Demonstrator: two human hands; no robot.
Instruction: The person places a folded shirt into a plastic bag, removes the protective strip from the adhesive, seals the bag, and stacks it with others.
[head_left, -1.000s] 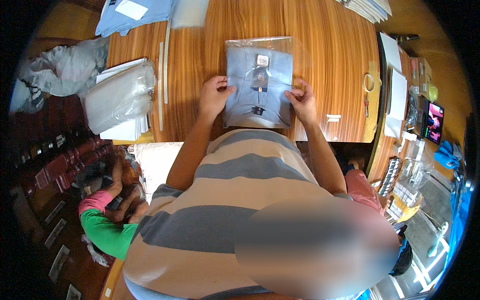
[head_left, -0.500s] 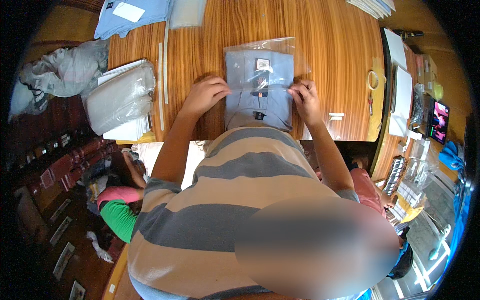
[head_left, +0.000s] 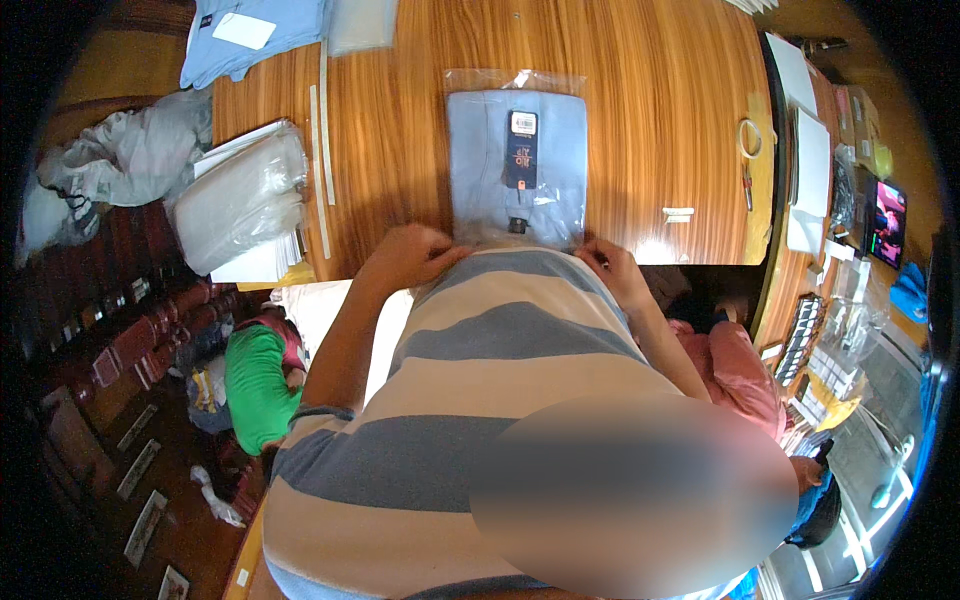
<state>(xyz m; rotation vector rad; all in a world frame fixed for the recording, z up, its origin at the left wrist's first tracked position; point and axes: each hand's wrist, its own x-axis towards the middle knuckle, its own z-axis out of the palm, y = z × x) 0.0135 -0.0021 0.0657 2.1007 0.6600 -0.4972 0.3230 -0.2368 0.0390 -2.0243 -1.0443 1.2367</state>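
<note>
A folded light blue garment (head_left: 481, 150) lies flat on the wooden table in front of me, inside a clear plastic bag (head_left: 470, 79). A dark hang tag (head_left: 521, 160) with a white sticker rests on its middle. My left hand (head_left: 415, 257) is closed at the bag's near left corner, fingers pinched together. At the near right corner, my right hand (head_left: 612, 271) pinches the bag's edge. My striped shirt hides part of the bag's near edge between the hands.
Left on the table are a stack of clear plastic bags (head_left: 245, 205) and thin white strips (head_left: 322, 150). More blue garments (head_left: 255, 40) lie at the far left. A tape roll (head_left: 749, 139) sits near the right edge. People are close by on both sides, one in green (head_left: 258, 385).
Both hands have come nearer to me, drawing the bag's near edge down over the garment. The tag and collar end now lie under the plastic.
</note>
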